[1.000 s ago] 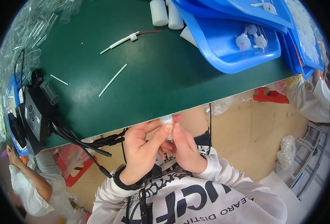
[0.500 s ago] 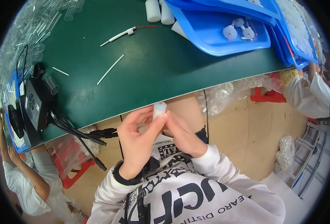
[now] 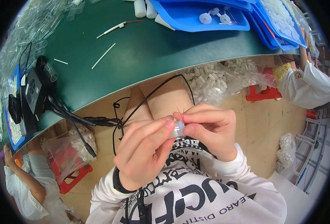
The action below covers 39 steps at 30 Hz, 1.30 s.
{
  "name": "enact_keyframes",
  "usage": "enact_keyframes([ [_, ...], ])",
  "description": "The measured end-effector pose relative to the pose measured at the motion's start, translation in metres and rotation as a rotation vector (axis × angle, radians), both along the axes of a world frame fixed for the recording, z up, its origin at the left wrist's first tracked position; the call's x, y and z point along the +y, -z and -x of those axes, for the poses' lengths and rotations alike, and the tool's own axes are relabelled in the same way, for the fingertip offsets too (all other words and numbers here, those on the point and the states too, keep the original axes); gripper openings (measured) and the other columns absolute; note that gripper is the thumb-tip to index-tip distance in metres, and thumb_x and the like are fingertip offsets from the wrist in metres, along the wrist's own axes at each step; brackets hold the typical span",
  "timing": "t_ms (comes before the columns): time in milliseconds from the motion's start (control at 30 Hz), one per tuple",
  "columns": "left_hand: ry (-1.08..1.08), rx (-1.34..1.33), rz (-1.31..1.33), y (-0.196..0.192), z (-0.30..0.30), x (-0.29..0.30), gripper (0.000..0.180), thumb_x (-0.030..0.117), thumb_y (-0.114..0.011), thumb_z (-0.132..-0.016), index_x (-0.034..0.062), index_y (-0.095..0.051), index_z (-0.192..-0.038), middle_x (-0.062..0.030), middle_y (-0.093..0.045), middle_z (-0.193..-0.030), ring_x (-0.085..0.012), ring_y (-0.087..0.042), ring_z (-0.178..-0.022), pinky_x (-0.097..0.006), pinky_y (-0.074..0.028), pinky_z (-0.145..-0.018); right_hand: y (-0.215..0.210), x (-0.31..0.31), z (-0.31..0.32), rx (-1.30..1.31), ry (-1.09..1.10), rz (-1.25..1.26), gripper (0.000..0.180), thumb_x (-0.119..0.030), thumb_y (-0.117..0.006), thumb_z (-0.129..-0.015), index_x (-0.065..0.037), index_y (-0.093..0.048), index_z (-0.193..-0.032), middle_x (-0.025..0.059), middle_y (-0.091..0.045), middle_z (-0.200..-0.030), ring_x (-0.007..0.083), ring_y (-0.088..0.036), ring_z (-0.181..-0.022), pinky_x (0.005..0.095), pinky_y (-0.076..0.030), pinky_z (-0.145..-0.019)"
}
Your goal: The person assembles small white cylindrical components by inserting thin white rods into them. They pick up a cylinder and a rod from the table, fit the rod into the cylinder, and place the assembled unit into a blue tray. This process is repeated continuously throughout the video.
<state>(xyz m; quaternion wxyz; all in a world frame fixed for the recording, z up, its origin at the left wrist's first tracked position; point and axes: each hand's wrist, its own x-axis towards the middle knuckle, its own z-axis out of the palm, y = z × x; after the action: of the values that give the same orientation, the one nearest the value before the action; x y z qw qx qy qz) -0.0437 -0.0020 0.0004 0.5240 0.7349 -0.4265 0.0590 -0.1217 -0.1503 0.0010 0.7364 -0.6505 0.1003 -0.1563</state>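
Observation:
Over my lap, in front of the table edge, my left hand (image 3: 144, 151) is closed on a small whitish cylinder (image 3: 177, 130) with a translucent end. Thin red wires (image 3: 182, 115) stick up at the cylinder's right end. There my right hand (image 3: 214, 130) pinches the wires between thumb and forefinger, its thumb against the cylinder. The fingertips hide part of the cylinder, so how the wires join it cannot be seen. On the green table (image 3: 142, 48) lie a white stick with a red wire (image 3: 112, 29), a thin white tube (image 3: 103, 56) and a shorter one (image 3: 60, 61).
Blue trays (image 3: 210, 27) with white discs stand at the far right, beside white cylinders (image 3: 139, 8). Clear plastic tubes (image 3: 26, 30) pile up at the left, behind a black device (image 3: 38, 89) with cables. Bags of white parts (image 3: 210, 76) sit below the table; people work at both sides.
Both hands have moved right and slightly down, away from the table edge. The cylinder has been turned on its side, and red wires now show. The view has shifted, baring bags under the table.

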Motion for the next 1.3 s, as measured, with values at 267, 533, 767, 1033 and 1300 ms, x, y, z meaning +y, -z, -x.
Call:
enact_keyframes([
  [267,0.023,-0.275,-0.085,0.001,0.002,0.000,0.030,-0.008,-0.069,-0.063,-0.0050,-0.065,-0.092,-0.0127,-0.064,-0.089,-0.0243,-0.060,-0.070,-0.030,-0.049,-0.060,-0.005,-0.009,0.006,0.050,-0.075,0.369,0.027,0.004,-0.074,-0.067,0.002,-0.069,-0.093,0.0128,-0.067,-0.083,0.0155,-0.063,-0.074,0.0238,-0.050,-0.062],
  [533,0.067,0.259,0.234,-0.001,-0.001,-0.009,0.038,-0.007,-0.073,-0.067,-0.0044,-0.051,-0.097,-0.0225,-0.061,-0.097,-0.0247,-0.062,-0.080,-0.033,-0.052,-0.067,0.002,-0.004,0.006,0.016,-0.035,-0.153,0.031,0.003,-0.071,-0.073,0.006,-0.062,-0.103,0.0130,-0.065,-0.096,0.0133,-0.063,-0.079,0.0246,-0.053,-0.071],
  [767,0.110,0.380,0.265,0.017,-0.009,-0.001,0.036,-0.004,-0.076,-0.067,-0.0001,-0.050,-0.091,-0.0202,-0.061,-0.095,-0.0213,-0.062,-0.082,-0.030,-0.052,-0.071,0.006,-0.005,0.005,0.020,-0.006,-0.399,0.028,0.006,-0.066,-0.077,0.009,-0.059,-0.103,0.0144,-0.063,-0.101,0.0160,-0.064,-0.088,0.0257,-0.053,-0.076],
  [1033,0.070,0.272,0.135,0.048,-0.014,-0.027,0.025,0.000,-0.078,-0.064,-0.0001,-0.061,-0.082,-0.0149,-0.065,-0.088,-0.0222,-0.064,-0.078,-0.029,-0.052,-0.068,0.033,-0.022,0.016,0.105,0.096,-0.438,0.028,0.006,-0.067,-0.077,0.007,-0.059,-0.103,0.0139,-0.063,-0.101,0.0157,-0.063,-0.087,0.0253,-0.052,-0.078],
  [1300,0.237,0.308,-0.380,-0.043,-0.030,-0.022,0.038,0.010,-0.077,-0.062,0.0003,-0.064,-0.097,-0.0154,-0.059,-0.115,-0.0296,-0.060,-0.101,-0.034,-0.048,-0.085,0.180,-0.162,0.038,0.336,0.530,-0.078,0.027,-0.008,-0.069,-0.075,0.003,-0.062,-0.099,0.0108,-0.066,-0.083,0.0164,-0.063,-0.073,0.0268,-0.051,-0.065],
])
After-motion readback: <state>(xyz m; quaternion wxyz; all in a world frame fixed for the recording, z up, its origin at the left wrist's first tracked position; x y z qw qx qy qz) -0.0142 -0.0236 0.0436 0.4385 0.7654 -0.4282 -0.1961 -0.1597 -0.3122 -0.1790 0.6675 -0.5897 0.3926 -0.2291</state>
